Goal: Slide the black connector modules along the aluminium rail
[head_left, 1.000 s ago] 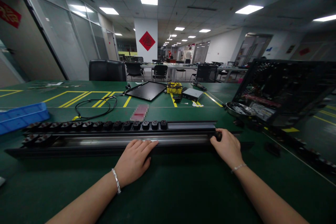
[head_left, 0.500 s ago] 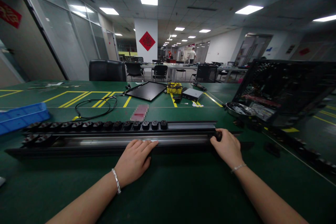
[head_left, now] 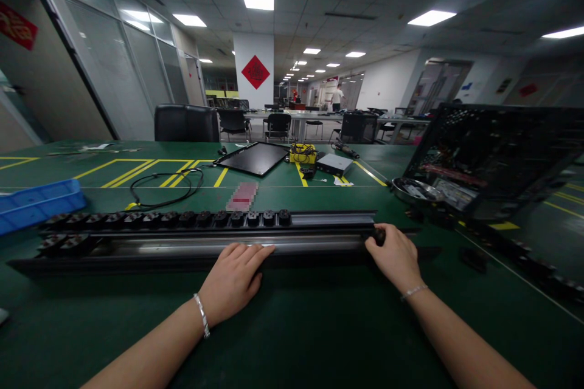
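Two long dark metal channels lie side by side across the table in front of me. The near channel (head_left: 182,247) has a bare shiny inside, with a couple of black socket modules (head_left: 76,243) at its left end. In the far channel (head_left: 333,219), a row of black socket modules (head_left: 188,218) fills the left and middle. My left hand (head_left: 235,279) rests on the near channel's front edge, its fingers stretched out. At the right end of that channel, my right hand (head_left: 396,255) pinches a small black socket module (head_left: 379,234), partly hidden by the fingers.
On the right, an open black computer case (head_left: 502,158) stands beside a round metal bowl (head_left: 413,189) of small parts. A blue tray (head_left: 41,203) is at the left edge. Farther back lie a black cable (head_left: 168,200), a flat black panel (head_left: 255,158) and a grey box (head_left: 335,163).
Both hands and the channels stay practically where they were. Far in the background, a standing person has shifted slightly to the right.
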Tool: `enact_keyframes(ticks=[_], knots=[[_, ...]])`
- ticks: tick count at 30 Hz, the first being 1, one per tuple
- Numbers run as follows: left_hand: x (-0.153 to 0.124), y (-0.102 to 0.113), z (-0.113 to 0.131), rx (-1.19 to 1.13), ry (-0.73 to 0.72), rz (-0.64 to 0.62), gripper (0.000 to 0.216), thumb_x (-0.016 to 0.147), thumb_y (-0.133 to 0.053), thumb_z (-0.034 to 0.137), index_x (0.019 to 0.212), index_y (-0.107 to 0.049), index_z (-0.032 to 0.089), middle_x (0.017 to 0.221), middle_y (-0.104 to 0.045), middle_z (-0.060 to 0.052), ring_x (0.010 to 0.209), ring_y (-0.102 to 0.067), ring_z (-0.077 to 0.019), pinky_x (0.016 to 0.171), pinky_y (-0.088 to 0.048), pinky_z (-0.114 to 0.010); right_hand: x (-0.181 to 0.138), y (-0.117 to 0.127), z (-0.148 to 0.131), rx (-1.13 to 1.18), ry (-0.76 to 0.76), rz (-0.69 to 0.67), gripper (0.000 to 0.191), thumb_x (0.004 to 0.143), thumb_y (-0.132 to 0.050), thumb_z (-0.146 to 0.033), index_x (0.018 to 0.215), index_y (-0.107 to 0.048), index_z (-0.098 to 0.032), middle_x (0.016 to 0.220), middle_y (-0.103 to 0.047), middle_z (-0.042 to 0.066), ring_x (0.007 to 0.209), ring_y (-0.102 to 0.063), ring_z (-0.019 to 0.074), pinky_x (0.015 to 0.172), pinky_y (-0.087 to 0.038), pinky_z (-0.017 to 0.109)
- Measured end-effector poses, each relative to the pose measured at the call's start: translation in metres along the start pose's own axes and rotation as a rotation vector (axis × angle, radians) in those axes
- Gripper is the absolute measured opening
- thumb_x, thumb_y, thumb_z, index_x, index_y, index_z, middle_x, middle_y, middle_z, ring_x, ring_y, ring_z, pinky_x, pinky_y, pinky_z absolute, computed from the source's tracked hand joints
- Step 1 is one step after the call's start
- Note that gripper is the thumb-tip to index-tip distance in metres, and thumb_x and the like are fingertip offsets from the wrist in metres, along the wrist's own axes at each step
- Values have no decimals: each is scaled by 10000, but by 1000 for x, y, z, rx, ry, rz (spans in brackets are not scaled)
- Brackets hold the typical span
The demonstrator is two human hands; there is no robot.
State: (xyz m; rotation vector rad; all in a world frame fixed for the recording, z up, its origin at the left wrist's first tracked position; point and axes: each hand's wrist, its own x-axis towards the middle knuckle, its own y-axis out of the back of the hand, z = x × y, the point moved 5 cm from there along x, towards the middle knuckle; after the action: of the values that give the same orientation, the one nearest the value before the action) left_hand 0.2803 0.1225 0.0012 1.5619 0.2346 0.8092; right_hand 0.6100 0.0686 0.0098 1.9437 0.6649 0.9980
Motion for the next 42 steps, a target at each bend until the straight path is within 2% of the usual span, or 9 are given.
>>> enact_keyframes(ticks=[42], knots=[[-1, 1, 0, 7, -18, 38, 537, 808, -494, 171, 1330, -401, 255, 1198, -597, -46, 1015, -544, -212, 909, -373, -396, 1, -1, 3, -8, 9, 26, 371, 748, -421, -341, 1049, -538, -160, 1039, -621, 124, 1030, -548, 269, 908, -365, 417]])
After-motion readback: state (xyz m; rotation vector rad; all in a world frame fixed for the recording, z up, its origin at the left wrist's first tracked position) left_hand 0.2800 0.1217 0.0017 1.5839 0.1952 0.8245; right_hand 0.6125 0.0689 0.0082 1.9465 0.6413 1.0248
